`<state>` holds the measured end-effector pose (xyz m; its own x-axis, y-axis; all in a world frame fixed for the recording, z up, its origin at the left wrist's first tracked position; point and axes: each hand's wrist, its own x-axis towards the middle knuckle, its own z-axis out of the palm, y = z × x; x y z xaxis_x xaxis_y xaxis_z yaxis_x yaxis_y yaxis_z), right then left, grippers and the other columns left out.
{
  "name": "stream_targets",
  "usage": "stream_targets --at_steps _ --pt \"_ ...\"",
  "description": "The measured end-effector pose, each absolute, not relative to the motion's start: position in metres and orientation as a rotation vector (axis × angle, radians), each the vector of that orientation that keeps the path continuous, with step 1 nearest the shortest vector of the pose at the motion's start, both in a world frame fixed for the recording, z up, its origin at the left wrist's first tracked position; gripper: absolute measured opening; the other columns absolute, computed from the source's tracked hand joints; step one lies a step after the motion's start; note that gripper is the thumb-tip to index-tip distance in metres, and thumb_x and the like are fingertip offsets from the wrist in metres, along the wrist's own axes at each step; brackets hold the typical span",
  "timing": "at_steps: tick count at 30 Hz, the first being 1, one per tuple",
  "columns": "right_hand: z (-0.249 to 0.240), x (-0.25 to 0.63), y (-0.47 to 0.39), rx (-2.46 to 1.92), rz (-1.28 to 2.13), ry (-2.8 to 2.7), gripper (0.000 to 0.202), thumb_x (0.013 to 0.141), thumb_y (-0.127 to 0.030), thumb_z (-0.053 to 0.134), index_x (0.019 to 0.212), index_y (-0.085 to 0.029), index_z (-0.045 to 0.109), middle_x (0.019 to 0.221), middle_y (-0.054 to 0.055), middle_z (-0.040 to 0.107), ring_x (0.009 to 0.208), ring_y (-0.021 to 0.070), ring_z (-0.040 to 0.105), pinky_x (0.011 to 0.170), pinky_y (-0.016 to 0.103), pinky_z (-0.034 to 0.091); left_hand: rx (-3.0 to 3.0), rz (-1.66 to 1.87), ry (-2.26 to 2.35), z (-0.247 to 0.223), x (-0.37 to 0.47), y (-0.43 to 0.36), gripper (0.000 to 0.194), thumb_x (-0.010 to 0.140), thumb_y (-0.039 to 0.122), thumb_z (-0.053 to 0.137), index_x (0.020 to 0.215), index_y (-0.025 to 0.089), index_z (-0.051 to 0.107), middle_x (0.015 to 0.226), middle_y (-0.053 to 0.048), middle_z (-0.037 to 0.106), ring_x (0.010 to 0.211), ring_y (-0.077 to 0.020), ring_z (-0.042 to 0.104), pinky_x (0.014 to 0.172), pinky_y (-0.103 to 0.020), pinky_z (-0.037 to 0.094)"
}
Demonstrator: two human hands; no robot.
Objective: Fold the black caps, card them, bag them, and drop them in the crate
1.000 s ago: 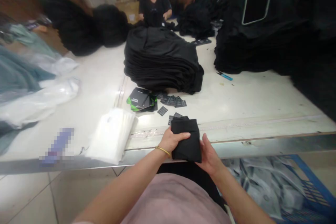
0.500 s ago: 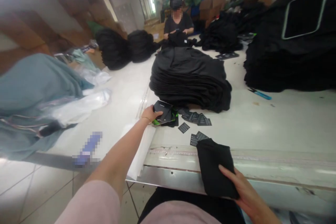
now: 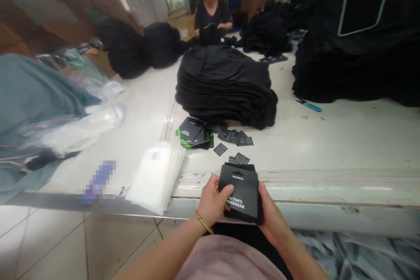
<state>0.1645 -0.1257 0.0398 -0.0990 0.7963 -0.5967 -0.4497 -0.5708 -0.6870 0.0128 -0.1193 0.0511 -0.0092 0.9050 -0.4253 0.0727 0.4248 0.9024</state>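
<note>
Black card [image 3: 242,192] between the hands [image 3: 211,201] hides most cloth [image 3: 260,212] behind it.

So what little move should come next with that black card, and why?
Maybe nudge the card straighter on the folded black cloth, because cloth peeks out past its top edge. The left grip has its thumb on the card, and the right grip holds the cloth's side.

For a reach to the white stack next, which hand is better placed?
Probably the left hand: it is nearer the white stack, which lies to its left, though it grips the card. The right hand is farther, at the card's right edge.
</note>
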Motion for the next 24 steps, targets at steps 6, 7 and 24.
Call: stream_targets --at_steps 6,7,24 --pt "0.039 0.203 -0.146 -1.468 1.592 -0.458 0.061 0.059 -0.037 0.075 0.114 -0.022 0.055 0.097 0.002 0.071 0.082 0.0226 0.066 0.069 0.03 0.055 1.417 0.752 1.473 0.039 0.027 -0.101 0.016 0.082 0.034 0.049 0.085 0.019 0.054 0.081 -0.003 0.064 0.077 -0.0168 0.061 0.069 -0.029 0.049" --pt "0.037 0.212 -0.146 -1.503 1.556 -0.433 0.06 0.058 -0.037 0.075 0.113 -0.022 0.056 0.094 0.001 0.071 0.079 0.022 0.067 0.065 0.029 0.055 1.584 0.758 1.525 0.036 0.025 -0.086 0.017 0.084 0.03 0.047 0.093 0.019 0.055 0.091 -0.004 0.065 0.087 -0.0182 0.059 0.078 -0.031 0.047" --pt "0.023 0.237 -0.137 -1.547 1.452 -0.43 0.049 0.061 -0.037 0.073 0.105 -0.021 0.059 0.087 -0.001 0.072 0.078 0.0183 0.066 0.072 0.027 0.054 1.929 0.562 1.808 0.02 0.011 -0.034 0.042 0.086 0.024 0.049 0.128 0.026 0.044 0.107 -0.001 0.066 0.096 -0.0181 0.061 0.085 -0.029 0.045"
